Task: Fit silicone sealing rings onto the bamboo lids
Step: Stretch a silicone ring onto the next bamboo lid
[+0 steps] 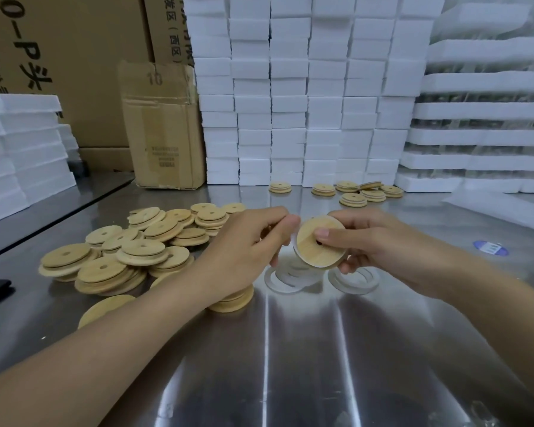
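The right hand (372,246) holds one bamboo lid (316,251) above the steel table (290,349), tilted so its flat round face turns toward the camera. The thumb (326,234) lies across the face and partly covers the centre hole, while the other fingers curl round the lid's far and lower edge. Just to the left, touching the lid's rim, the left hand (244,248) has its fingers curled, with thumb and fingertips pinching a white sealing ring (293,243). The ring runs as a thin band along the lid's left and lower edge; whether it sits fully around the lid cannot be told.

Directly under both hands, loose rings (353,282) lie flat on the table, some overlapping. To the left of the left hand and wrist, a pile of lids (130,251) spreads over the table, and one short stack sits partly hidden beneath the left wrist. Well beyond the hands, a small group of lids (358,192) rests near the foot of a wall of white foam blocks (290,103). Cardboard boxes (164,131) stand at the back left, and a blue sticker (490,248) lies on the table at the right.
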### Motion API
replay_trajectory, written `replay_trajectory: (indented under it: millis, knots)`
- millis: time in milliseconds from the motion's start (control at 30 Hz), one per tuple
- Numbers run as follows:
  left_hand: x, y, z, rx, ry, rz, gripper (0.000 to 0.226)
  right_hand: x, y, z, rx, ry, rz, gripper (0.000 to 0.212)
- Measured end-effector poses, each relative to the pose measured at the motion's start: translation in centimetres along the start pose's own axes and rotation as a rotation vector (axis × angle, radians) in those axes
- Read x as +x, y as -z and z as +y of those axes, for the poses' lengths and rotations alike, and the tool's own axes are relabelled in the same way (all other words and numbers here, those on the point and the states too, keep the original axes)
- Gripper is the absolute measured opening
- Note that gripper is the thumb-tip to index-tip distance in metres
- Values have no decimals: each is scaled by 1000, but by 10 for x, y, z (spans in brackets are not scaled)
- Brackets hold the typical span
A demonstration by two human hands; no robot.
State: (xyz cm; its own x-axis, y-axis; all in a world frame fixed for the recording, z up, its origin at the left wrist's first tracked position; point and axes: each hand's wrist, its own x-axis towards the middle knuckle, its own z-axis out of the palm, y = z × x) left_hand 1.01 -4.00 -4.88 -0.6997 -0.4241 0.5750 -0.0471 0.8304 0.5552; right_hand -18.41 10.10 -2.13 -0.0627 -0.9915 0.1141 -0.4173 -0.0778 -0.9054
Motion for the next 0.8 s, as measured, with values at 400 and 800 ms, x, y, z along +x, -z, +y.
replay_trajectory:
  millis: [400,800]
  knots:
    - [1,3,7,-233,48,-41,24,-2,3,-6,-16,16,129,24]
    - [-2,8,5,-21,33,71,41,-1,-2,-7,63,11,149,31]
